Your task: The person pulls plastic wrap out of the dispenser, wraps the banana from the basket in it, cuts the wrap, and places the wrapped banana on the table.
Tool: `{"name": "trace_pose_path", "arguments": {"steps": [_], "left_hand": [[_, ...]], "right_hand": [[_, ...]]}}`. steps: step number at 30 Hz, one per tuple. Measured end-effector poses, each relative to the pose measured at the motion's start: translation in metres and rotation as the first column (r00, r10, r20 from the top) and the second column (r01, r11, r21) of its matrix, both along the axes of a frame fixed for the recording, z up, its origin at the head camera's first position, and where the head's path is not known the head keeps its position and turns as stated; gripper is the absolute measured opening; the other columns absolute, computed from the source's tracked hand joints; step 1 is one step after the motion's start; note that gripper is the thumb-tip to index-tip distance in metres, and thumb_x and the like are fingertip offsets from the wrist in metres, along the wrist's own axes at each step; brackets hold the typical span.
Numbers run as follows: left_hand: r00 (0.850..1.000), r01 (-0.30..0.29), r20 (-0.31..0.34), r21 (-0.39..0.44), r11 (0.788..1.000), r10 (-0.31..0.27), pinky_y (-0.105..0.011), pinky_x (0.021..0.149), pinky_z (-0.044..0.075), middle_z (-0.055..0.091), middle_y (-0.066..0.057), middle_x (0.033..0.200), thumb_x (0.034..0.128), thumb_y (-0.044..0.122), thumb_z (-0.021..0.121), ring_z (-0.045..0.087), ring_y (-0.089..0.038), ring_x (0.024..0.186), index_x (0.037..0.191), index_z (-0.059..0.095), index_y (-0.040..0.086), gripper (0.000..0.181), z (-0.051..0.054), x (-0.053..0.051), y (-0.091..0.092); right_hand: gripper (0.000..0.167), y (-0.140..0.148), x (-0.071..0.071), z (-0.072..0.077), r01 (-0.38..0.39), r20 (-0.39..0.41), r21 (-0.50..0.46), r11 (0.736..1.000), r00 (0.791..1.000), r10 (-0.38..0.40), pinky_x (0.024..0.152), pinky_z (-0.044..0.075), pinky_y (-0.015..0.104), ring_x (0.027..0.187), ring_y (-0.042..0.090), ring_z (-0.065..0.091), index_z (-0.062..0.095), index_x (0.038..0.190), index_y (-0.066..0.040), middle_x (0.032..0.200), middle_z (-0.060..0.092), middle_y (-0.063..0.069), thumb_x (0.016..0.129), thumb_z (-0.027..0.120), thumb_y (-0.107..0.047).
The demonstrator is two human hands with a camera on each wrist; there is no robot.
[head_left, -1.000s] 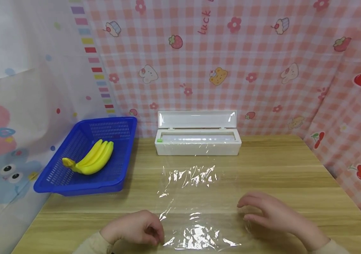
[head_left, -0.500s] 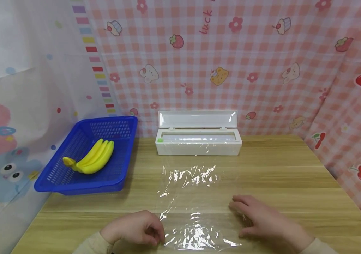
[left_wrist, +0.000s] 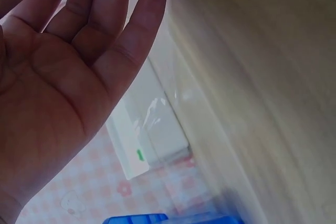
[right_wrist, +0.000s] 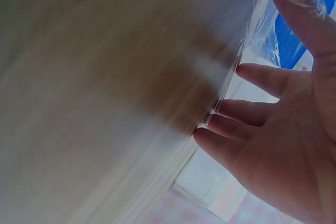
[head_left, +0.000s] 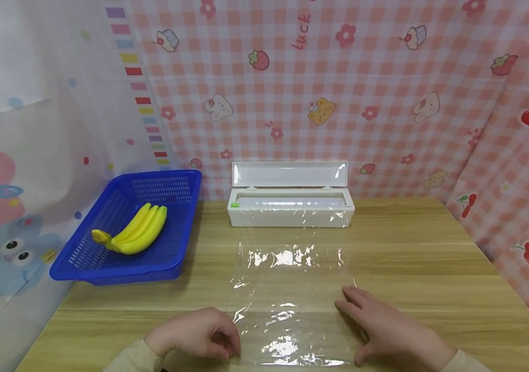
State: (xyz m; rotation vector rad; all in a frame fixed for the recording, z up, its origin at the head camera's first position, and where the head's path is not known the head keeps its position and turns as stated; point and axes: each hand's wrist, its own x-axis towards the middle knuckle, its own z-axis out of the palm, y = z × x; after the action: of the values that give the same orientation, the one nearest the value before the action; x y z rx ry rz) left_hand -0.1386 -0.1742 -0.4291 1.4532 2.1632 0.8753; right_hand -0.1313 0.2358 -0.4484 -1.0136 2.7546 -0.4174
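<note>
A sheet of clear plastic wrap [head_left: 287,310] lies pulled out over the wooden table towards me. It comes from a white wrap dispenser [head_left: 290,217] at the back, whose lid stands up. My left hand [head_left: 201,333] is at the sheet's near left corner, thumb and index finger curled together in a pinch on its edge; those fingertips are out of sight in the left wrist view. Along the sheet's right edge, my right hand [head_left: 390,325] has its fingers extended and spread. In the right wrist view its fingertips [right_wrist: 202,135] touch the film, and wrap covers the thumb.
To the left, a blue plastic basket [head_left: 185,232] holds a bunch of yellow bananas [head_left: 136,232]. A small green slider [head_left: 234,205] sits at the dispenser's left end. Pink checked cloth [head_left: 283,82] hangs behind the table, with printed cloth on both sides.
My right hand has moved left onto the sheet's right edge and its fingers have spread. Glints on the wrap have shifted and the film looks smoother. The left hand has stayed nearly still.
</note>
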Motion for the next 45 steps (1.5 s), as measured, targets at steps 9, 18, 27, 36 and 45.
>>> {"name": "trace_pose_path", "arguments": {"steps": [9, 18, 27, 36, 45], "left_hand": [[0.999, -0.042, -0.032, 0.016, 0.999, 0.043, -0.016, 0.076, 0.053, 0.070, 0.002, 0.091, 0.0839, 0.000, 0.073, 0.061, 0.002, 0.086, 0.099, 0.072, 0.006, 0.016, 0.012, -0.005, -0.010], [0.965, -0.178, -0.177, 0.098, 0.979, 0.193, -0.022, 0.073, 0.055, 0.070, -0.001, 0.093, 0.0855, 0.002, 0.072, 0.062, -0.002, 0.083, 0.101, 0.071, 0.006, 0.016, 0.027, -0.013, -0.020], [0.771, -0.426, -0.389, 0.274, 0.862, 0.504, -0.027, 0.066, 0.054, 0.069, 0.001, 0.096, 0.0828, 0.002, 0.077, 0.064, -0.010, 0.079, 0.106, 0.071, 0.007, 0.025, 0.057, -0.024, -0.030], [0.564, -0.589, -0.480, 0.336, 0.735, 0.672, -0.040, 0.077, 0.054, 0.069, -0.005, 0.102, 0.0821, 0.006, 0.079, 0.062, -0.019, 0.086, 0.112, 0.071, 0.003, 0.031, 0.063, -0.035, -0.041], [0.488, -0.646, -0.486, 0.358, 0.675, 0.725, -0.050, 0.090, 0.050, 0.069, -0.014, 0.108, 0.0828, 0.005, 0.078, 0.063, -0.034, 0.102, 0.115, 0.069, -0.001, 0.034, 0.061, -0.042, -0.056]], "right_hand": [[0.116, -0.002, 0.002, -0.002, 0.000, -0.016, 0.036, 0.999, 1.000, 0.001, 0.105, 0.037, 0.060, 0.138, 0.049, 0.030, 0.046, 0.144, 0.000, 0.153, 0.030, 0.031, 0.054, 0.086, -0.061], [0.119, -0.002, 0.001, -0.002, -0.003, -0.002, 0.046, 0.999, 1.000, 0.003, 0.105, 0.037, 0.061, 0.139, 0.049, 0.028, 0.044, 0.145, 0.001, 0.153, 0.028, 0.032, 0.054, 0.084, -0.064], [0.120, -0.001, 0.001, -0.001, -0.010, -0.004, 0.040, 0.999, 1.000, 0.010, 0.106, 0.035, 0.061, 0.140, 0.050, 0.027, 0.043, 0.145, 0.001, 0.153, 0.027, 0.032, 0.053, 0.082, -0.067], [0.121, -0.001, 0.002, -0.003, -0.012, -0.005, 0.039, 0.999, 1.000, 0.012, 0.106, 0.035, 0.061, 0.140, 0.050, 0.026, 0.043, 0.145, 0.001, 0.153, 0.027, 0.032, 0.053, 0.082, -0.067], [0.121, -0.003, 0.002, -0.003, -0.017, -0.015, 0.039, 0.999, 1.000, 0.017, 0.105, 0.036, 0.061, 0.140, 0.050, 0.027, 0.043, 0.145, 0.001, 0.153, 0.027, 0.032, 0.053, 0.083, -0.065]]}}
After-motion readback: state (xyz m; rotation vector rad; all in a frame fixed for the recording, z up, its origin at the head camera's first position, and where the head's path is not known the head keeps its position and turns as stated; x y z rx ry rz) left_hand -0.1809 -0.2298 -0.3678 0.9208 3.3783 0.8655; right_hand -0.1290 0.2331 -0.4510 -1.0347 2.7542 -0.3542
